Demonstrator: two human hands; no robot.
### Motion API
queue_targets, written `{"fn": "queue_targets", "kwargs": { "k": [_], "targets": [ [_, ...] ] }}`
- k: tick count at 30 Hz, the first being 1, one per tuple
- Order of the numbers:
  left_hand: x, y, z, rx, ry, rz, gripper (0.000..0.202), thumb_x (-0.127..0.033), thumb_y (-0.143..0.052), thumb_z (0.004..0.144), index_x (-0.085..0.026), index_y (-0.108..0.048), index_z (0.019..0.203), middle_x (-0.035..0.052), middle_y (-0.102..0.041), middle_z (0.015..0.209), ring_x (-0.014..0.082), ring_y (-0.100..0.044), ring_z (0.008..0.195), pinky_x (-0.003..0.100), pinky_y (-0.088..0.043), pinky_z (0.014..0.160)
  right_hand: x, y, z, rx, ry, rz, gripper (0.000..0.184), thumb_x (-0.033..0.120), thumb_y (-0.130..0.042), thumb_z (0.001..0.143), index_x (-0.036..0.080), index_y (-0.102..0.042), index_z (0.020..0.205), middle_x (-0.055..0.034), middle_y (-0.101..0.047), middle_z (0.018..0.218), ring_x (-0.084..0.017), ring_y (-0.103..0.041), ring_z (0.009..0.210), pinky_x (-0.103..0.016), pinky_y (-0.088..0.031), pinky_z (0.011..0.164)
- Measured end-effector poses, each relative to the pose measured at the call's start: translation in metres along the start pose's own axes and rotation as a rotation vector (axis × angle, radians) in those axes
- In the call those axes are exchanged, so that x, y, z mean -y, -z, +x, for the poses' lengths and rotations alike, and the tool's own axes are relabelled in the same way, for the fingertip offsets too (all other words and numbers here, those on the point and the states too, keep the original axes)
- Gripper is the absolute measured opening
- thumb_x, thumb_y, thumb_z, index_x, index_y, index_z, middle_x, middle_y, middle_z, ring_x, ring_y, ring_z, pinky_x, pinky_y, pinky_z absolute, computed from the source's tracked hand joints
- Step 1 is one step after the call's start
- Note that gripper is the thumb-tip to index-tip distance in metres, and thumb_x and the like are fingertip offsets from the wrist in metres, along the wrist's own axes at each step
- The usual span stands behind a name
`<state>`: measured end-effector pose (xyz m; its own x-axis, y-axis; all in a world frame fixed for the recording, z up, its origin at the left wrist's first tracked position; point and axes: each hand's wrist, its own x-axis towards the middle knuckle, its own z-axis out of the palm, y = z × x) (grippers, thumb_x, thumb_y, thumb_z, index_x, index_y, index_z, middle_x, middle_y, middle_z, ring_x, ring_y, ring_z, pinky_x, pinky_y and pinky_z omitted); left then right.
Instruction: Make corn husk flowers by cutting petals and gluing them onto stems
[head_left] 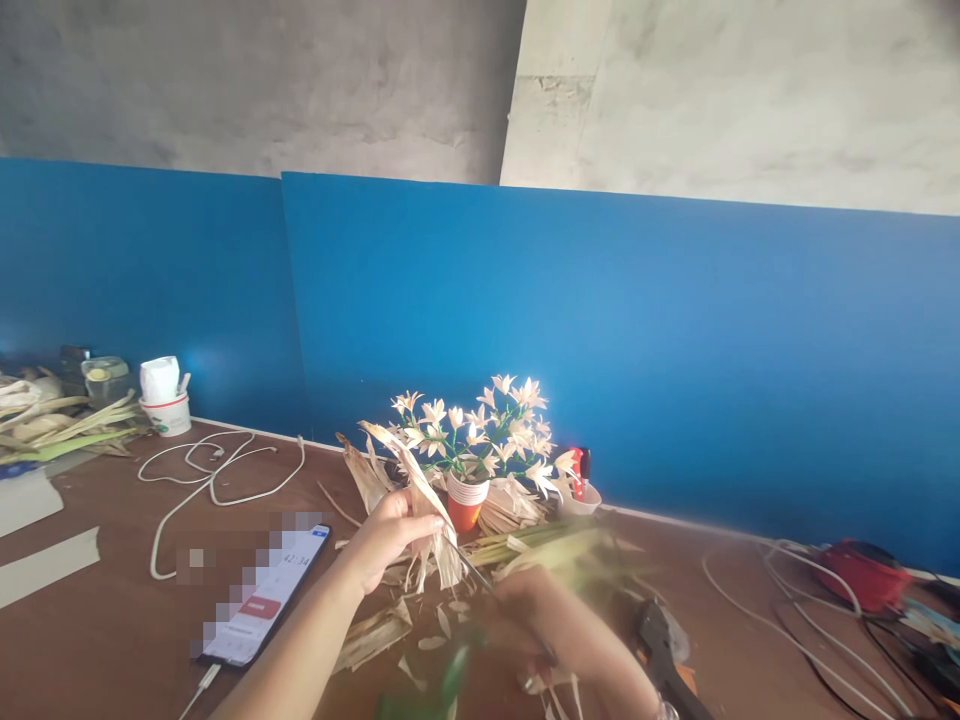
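My left hand [397, 535] is closed on a dried corn husk [416, 480], pinching it between thumb and fingers with its pointed end up. Close by on the right is my right hand [521, 595], smeared by motion, its fingers mostly hidden. A thin dark blade, apparently of scissors [474, 574], runs from it to the husk's lower edge. Just behind the hands stands an orange and white paper cup [466, 503] holding pale husk flowers [476, 425] on green stems. More dried husks [514, 505] lie around the cup.
A phone [266, 595] with a charging cable lies left of my arm. White cables [217, 480] curl behind it. A dark tool [664, 650] rests by my right forearm. Farther right sits a red object [862, 575]. A blue partition [600, 340] borders the brown table [120, 620].
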<state>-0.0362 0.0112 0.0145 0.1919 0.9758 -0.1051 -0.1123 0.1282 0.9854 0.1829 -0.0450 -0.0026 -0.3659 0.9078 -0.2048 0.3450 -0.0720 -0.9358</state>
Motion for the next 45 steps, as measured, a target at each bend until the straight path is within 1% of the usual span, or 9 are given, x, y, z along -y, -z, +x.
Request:
{"fn": "queue_targets", "kwargs": {
  "k": [7, 12, 15, 19, 24, 28, 36, 39, 45],
  "targets": [
    [-0.002, 0.003, 0.001, -0.028, -0.031, 0.005, 0.016, -0.025, -0.075, 0.058, -0.017, -0.065, 0.068, -0.0003, -0.066, 0.064, 0.0154, -0.059, 0.061, 0.026, -0.043, 0.059, -0.003, 0.001, 0.003, 0.101, -0.038, -0.042, 0.015, 0.029, -0.066, 0.07, 0.016, -0.069, 0.077, 0.0043, -0.055, 0.049, -0.008, -0.048, 0.041, -0.017, -0.035, 0.039],
    [-0.005, 0.006, 0.003, -0.093, -0.084, 0.015, 0.019, -0.028, -0.075, 0.059, -0.016, -0.065, 0.07, -0.0015, -0.062, 0.06, 0.0122, -0.054, 0.053, 0.023, -0.04, 0.052, -0.004, 0.0, 0.004, 0.065, -0.071, 0.022, 0.019, 0.033, -0.067, 0.069, 0.016, -0.067, 0.076, 0.0032, -0.057, 0.052, -0.009, -0.049, 0.042, -0.019, -0.037, 0.04],
    [-0.007, 0.004, 0.0, -0.101, -0.089, 0.01, 0.02, -0.028, -0.075, 0.06, -0.016, -0.065, 0.072, -0.0017, -0.062, 0.06, 0.012, -0.053, 0.053, 0.023, -0.04, 0.051, -0.003, -0.006, 0.009, -0.118, -0.039, 0.08, 0.023, 0.035, -0.068, 0.067, 0.017, -0.064, 0.08, 0.0036, -0.057, 0.054, -0.011, -0.051, 0.045, -0.021, -0.041, 0.043],
    [-0.006, -0.003, -0.006, -0.069, -0.1, 0.023, 0.019, -0.029, -0.075, 0.062, -0.016, -0.065, 0.072, -0.0007, -0.063, 0.061, 0.0141, -0.056, 0.054, 0.024, -0.042, 0.052, -0.003, -0.022, 0.018, -0.466, 0.25, 0.085, 0.024, 0.029, -0.069, 0.067, 0.018, -0.061, 0.087, 0.0028, -0.057, 0.065, -0.014, -0.054, 0.059, -0.025, -0.044, 0.055],
    [0.004, -0.015, -0.006, 0.037, -0.096, 0.032, 0.022, -0.034, -0.074, 0.065, -0.016, -0.068, 0.076, 0.0007, -0.066, 0.062, 0.016, -0.057, 0.053, 0.025, -0.042, 0.051, 0.0, -0.041, 0.019, -0.639, 0.368, 0.002, 0.017, 0.024, -0.06, 0.073, 0.019, -0.061, 0.089, -0.0001, -0.059, 0.072, -0.016, -0.054, 0.065, -0.025, -0.044, 0.059],
    [0.008, -0.016, -0.004, 0.052, -0.121, 0.1, 0.022, -0.034, -0.074, 0.066, -0.016, -0.07, 0.079, 0.002, -0.07, 0.067, 0.0188, -0.062, 0.06, 0.027, -0.044, 0.056, -0.001, -0.042, 0.019, -0.612, 0.366, 0.01, 0.015, 0.024, -0.054, 0.076, 0.018, -0.06, 0.089, 0.0, -0.057, 0.069, -0.016, -0.052, 0.064, -0.024, -0.042, 0.057],
    [-0.004, 0.01, 0.001, -0.208, -0.12, 0.083, 0.031, -0.039, -0.078, 0.065, -0.015, -0.068, 0.083, 0.0072, -0.075, 0.081, 0.0244, -0.068, 0.08, 0.032, -0.048, 0.072, -0.02, -0.038, 0.03, -0.518, 0.25, -0.064, 0.014, 0.023, -0.053, 0.076, 0.017, -0.06, 0.087, 0.003, -0.051, 0.063, -0.013, -0.044, 0.057, -0.024, -0.036, 0.053],
    [-0.005, 0.009, 0.001, -0.258, -0.111, 0.014, 0.034, -0.04, -0.079, 0.063, -0.015, -0.067, 0.083, 0.0067, -0.075, 0.079, 0.023, -0.068, 0.077, 0.03, -0.048, 0.067, -0.021, -0.04, 0.033, -0.484, 0.242, -0.115, 0.013, 0.026, -0.057, 0.075, 0.017, -0.061, 0.082, 0.0019, -0.052, 0.062, -0.014, -0.045, 0.058, -0.024, -0.036, 0.054],
    [0.0, 0.006, 0.004, -0.367, -0.14, -0.094, 0.04, -0.043, -0.079, 0.061, -0.015, -0.064, 0.084, 0.003, -0.071, 0.07, 0.0166, -0.063, 0.06, 0.025, -0.044, 0.053, -0.006, -0.042, 0.026, -0.267, 0.067, 0.173, 0.037, 0.043, -0.074, 0.063, 0.016, -0.063, 0.086, 0.003, -0.055, 0.06, -0.011, -0.046, 0.054, -0.022, -0.037, 0.051]
  ]
}}
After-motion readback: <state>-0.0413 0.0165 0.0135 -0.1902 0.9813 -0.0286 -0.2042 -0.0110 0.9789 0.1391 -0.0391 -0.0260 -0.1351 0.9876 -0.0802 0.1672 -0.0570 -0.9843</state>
